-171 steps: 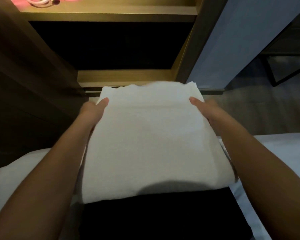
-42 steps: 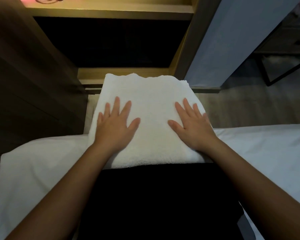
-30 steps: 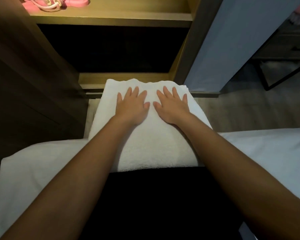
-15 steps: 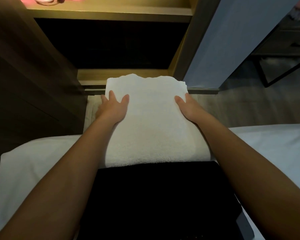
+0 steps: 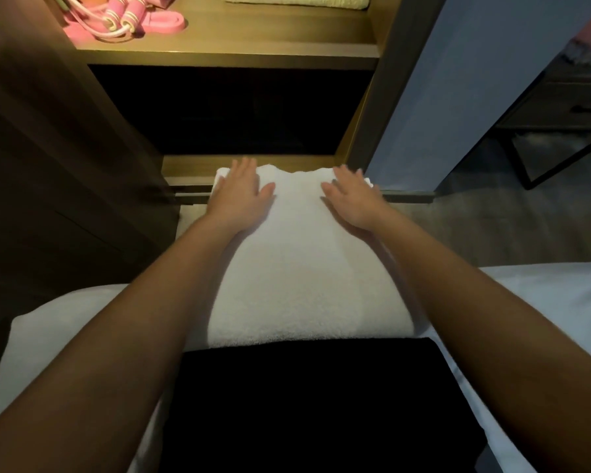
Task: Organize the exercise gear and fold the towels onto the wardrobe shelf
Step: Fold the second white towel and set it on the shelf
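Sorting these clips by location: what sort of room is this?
Likely a bedroom: a white-sheeted bed stands before an open wardrobe whose shelf holds pink exercise gear and a folded towel.

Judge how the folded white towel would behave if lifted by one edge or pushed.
The folded white towel looks soft and layered, so it would probably droop and unfold. Its fuzzy surface likely drags rather than slides if the flat left hand and right hand push it.

Single wide-angle view from wearer's head; looks forward and steeply down, close over folded white towel (image 5: pixel 304 268) on bed (image 5: pixel 543 298) edge; faces open wardrobe (image 5: pixel 386 104) straight ahead, lit upper shelf (image 5: pixel 253 44) at frame top, floor (image 5: pixel 492 227) at right
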